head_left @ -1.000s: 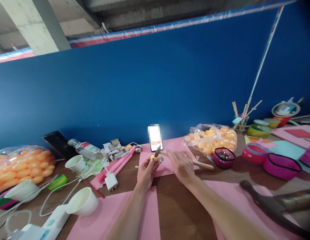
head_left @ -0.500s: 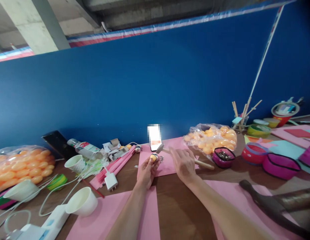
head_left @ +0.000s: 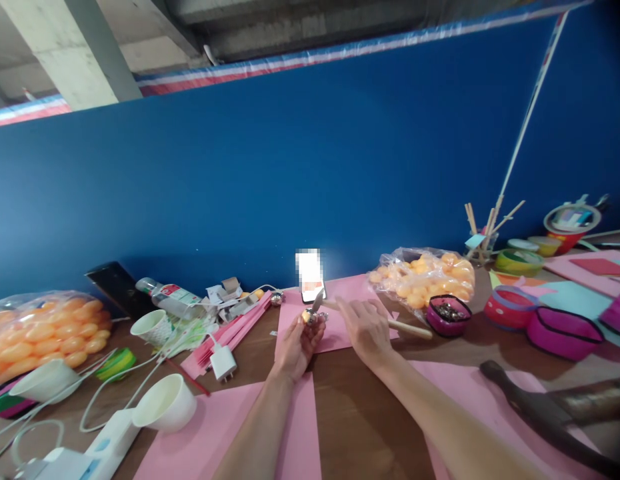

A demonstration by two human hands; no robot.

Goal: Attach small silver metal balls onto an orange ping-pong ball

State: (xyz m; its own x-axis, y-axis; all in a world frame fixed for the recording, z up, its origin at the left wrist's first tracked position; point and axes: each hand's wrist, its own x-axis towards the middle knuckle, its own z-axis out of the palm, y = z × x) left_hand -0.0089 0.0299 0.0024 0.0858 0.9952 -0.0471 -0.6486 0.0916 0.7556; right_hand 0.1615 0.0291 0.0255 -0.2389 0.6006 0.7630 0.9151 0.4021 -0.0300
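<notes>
My left hand (head_left: pixel 296 348) is closed around a small orange ball (head_left: pixel 307 316), which looks like a table tennis ball partly covered with shiny metal pieces. Closed on the wooden handle of a small hammer (head_left: pixel 413 329) is my right hand (head_left: pixel 367 328). The hammer's dark head (head_left: pixel 317 301) is at the ball, touching it or just above; I cannot tell which. A sheet of pink paper (head_left: pixel 343 339) lies under both hands. Just beyond them a phone (head_left: pixel 310 273) with a bright, blurred screen leans against the blue wall.
Bags of orange balls (head_left: pixel 420 277) stand right and left (head_left: pixel 55 333). A magenta box (head_left: pixel 447 315) holds small metal pieces. A claw hammer (head_left: pixel 545 413) lies near right. At left are a white bowl (head_left: pixel 165 403), charger (head_left: pixel 223 362), power strip (head_left: pixel 107 443) and bottle (head_left: pixel 173 297).
The hammer head has tilted and come down slightly toward the ball. My left hand has turned the ball a little, showing more of its metal pieces.
</notes>
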